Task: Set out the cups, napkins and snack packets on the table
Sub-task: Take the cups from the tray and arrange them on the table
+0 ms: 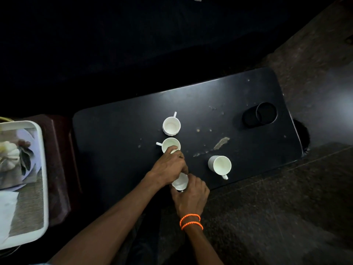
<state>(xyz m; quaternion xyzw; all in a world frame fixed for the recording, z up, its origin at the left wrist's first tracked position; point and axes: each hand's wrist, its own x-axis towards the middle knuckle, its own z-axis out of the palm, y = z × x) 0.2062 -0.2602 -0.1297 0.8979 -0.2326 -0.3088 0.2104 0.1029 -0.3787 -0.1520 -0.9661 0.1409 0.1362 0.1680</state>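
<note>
Both forearms reach up from the bottom edge, nearest the camera, and meet over the near edge of the dark bench (238, 96).

Far to the left of the fingers, a white tray (43, 169) sits on a low reddish-brown stand (61, 159) beside the bench. It carries a printed picture mat and a pale folded napkin (7, 209) at its near end. No snack packets can be made out in the dim light.

The left hand (168, 167) stretches forward, its fingers (172, 150) curled over the near rim of the middle cup (170, 144), whose handle points left. Whether they pinch the rim or merely rest on it cannot be told. Just beyond those fingertips stands the far cup (171, 125), upright, handle pointing away, apart from the middle cup.

The right hand (191, 197), with two orange bead bracelets (191, 221) on its wrist, is wrapped around the near cup (180, 181). Its fingers (198, 183) are closed on the cup's right side, while the heel of the left hand covers the cup's left side. This cup stands at the bench's near edge.

To the right of both hands, well clear of the fingers, the right cup (221, 165) stands upright with its handle pointing toward the camera. Pale scuff marks (220, 143) streak the bench between it and the far cup. Farther right, a black round holder (259, 114) sits near the bench's end.
</note>
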